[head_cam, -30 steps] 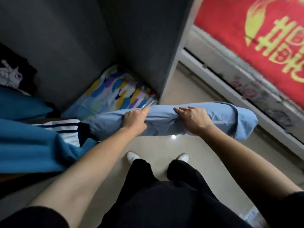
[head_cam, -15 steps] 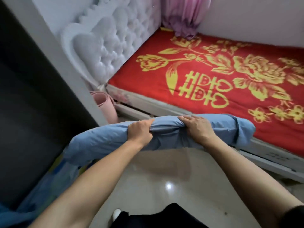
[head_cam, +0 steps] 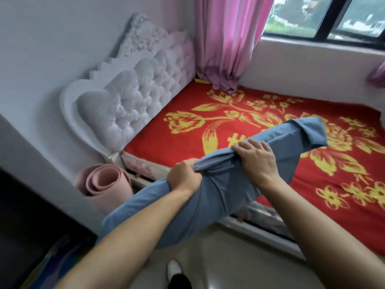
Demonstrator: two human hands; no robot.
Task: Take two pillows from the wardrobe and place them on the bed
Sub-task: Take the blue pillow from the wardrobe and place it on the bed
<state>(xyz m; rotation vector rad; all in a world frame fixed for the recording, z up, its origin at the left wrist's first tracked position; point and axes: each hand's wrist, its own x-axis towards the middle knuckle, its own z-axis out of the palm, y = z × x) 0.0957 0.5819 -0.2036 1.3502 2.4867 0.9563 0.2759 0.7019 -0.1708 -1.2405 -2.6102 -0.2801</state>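
A long light-blue pillow (head_cam: 220, 184) hangs in the air, tilted with its right end higher, over the near edge of the bed (head_cam: 260, 142). My left hand (head_cam: 184, 176) is shut on bunched fabric near the pillow's middle. My right hand (head_cam: 257, 159) grips it a little further right. The bed carries a red blanket with yellow flowers. The dark wardrobe (head_cam: 25, 215) shows at the lower left, with a colourful item (head_cam: 54, 261) dimly seen at its bottom.
A white tufted headboard (head_cam: 129, 101) stands at the bed's left end. A rolled pink mat (head_cam: 104, 182) leans between wardrobe and bed. Pink curtains (head_cam: 227, 42) hang at the far corner under a window. My white shoe (head_cam: 174, 270) stands on the glossy floor.
My view has swung from the wardrobe to the bed. The pillow has come out of the wardrobe and risen over the bed's edge, right end lifted, both hands keeping their grip.
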